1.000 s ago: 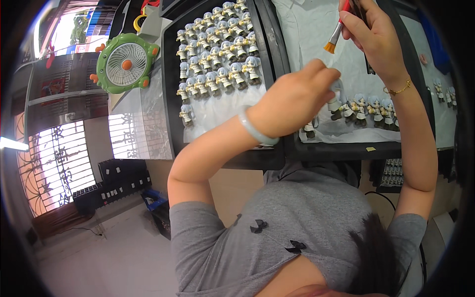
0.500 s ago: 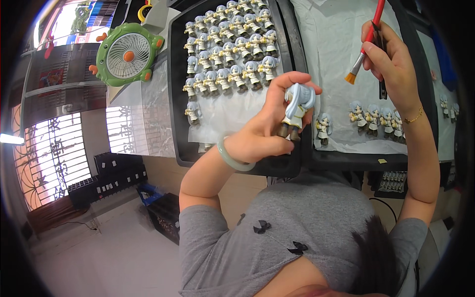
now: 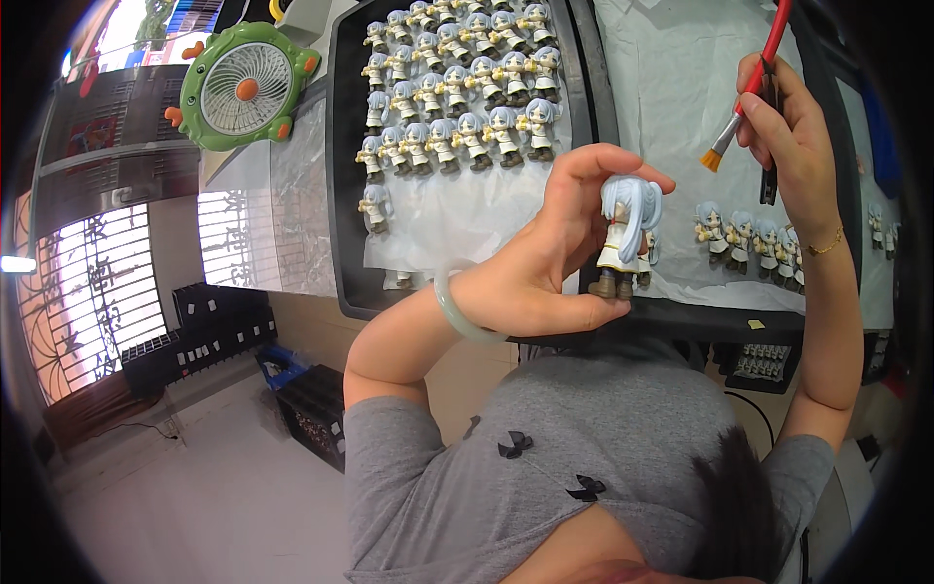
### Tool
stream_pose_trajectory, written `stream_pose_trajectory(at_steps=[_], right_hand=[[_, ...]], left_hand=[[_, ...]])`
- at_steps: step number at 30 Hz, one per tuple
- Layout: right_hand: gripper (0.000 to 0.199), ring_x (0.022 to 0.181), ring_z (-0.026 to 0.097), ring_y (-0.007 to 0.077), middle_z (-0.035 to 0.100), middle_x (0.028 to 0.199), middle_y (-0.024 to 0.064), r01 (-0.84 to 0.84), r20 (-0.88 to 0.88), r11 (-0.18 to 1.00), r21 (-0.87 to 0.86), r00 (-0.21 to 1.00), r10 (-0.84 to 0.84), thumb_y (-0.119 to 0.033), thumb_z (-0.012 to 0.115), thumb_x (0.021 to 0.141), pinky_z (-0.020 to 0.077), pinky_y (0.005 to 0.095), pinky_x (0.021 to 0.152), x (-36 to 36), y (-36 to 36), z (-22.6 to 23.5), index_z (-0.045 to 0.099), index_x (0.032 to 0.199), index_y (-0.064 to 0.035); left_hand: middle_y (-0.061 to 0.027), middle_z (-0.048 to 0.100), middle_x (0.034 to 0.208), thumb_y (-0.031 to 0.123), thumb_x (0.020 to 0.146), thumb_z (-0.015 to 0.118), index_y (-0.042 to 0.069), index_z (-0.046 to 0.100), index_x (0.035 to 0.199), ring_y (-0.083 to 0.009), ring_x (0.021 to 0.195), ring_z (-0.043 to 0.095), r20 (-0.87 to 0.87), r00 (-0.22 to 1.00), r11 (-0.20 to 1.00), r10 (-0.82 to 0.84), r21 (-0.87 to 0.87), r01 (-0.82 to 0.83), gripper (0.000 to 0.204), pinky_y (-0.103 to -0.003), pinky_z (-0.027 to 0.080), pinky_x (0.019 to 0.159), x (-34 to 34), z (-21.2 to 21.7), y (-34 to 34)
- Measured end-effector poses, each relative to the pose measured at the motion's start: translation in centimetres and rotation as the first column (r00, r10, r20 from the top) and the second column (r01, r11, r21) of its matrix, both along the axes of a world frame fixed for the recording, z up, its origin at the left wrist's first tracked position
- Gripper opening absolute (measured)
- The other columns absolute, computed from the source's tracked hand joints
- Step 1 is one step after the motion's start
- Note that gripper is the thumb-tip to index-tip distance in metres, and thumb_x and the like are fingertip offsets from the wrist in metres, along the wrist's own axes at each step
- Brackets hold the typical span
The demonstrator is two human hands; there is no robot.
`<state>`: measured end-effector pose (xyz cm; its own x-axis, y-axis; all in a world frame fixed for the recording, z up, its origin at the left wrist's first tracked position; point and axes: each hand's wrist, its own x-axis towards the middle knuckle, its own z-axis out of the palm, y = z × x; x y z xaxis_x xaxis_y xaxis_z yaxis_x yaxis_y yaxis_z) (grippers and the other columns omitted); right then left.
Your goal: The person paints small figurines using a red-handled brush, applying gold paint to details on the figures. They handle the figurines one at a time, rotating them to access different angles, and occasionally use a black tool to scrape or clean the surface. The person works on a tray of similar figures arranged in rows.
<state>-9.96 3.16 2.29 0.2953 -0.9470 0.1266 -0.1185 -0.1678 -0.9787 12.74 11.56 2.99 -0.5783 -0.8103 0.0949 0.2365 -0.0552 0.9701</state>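
Observation:
Pinched between the thumb and fingers of my left hand is a small figurine with pale blue hair, a white outfit and brown boots. It stands upright, thumb under its boots and a finger over its head, side-on to me. My right hand, raised at the right, is closed round a red-handled brush, its orange bristles pointing down-left, apart from the figurine. A slim black tool, perhaps tweezers, is in the same hand. Several like figurines stand below it; another is partly hidden behind the held one.
At the left, a black tray lined with white sheet holds rows of figurines. Beside it is a second lined tray. A green animal-shaped fan stands at the far left. Dark crates sit on the floor.
The figurine has turned in my left hand, from mostly its back to its side, and moved right. My right hand with the brush has shifted slightly right. The whole view has shifted a little.

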Motion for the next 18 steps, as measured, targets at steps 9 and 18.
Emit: stream_pose_trajectory(at_steps=[9,18], right_hand=[[0.017,0.048,0.035,-0.0013,0.042,0.065,-0.0035,-0.014,0.004,1.000,0.012,1.000,0.014,-0.014,0.046,0.083,0.0268,0.0133,0.042,0.0,-0.1,-0.3,0.047,0.094,-0.0008],[0.015,0.047,0.034,-0.0017,0.042,0.063,-0.0029,-0.025,0.005,1.000,0.010,1.000,0.025,-0.014,0.045,0.084,0.0258,0.0132,0.042,-0.1,-0.1,-0.3,0.047,0.092,-0.0015]], left_hand=[[-0.0164,0.035,0.122,-0.009,0.054,0.056,0.011,0.020,0.119,-0.0174,0.099,0.041,0.126,0.992,0.976,0.009,-0.219,0.019,0.078,-0.030,0.035,0.082,0.2,-0.4,-0.2],[-0.0114,0.041,0.093,0.009,0.050,0.064,0.002,0.040,0.107,-0.0251,0.084,0.041,0.476,0.798,0.800,0.369,-0.599,-0.013,0.063,-0.032,0.034,0.074,-0.1,0.1,0.0]])
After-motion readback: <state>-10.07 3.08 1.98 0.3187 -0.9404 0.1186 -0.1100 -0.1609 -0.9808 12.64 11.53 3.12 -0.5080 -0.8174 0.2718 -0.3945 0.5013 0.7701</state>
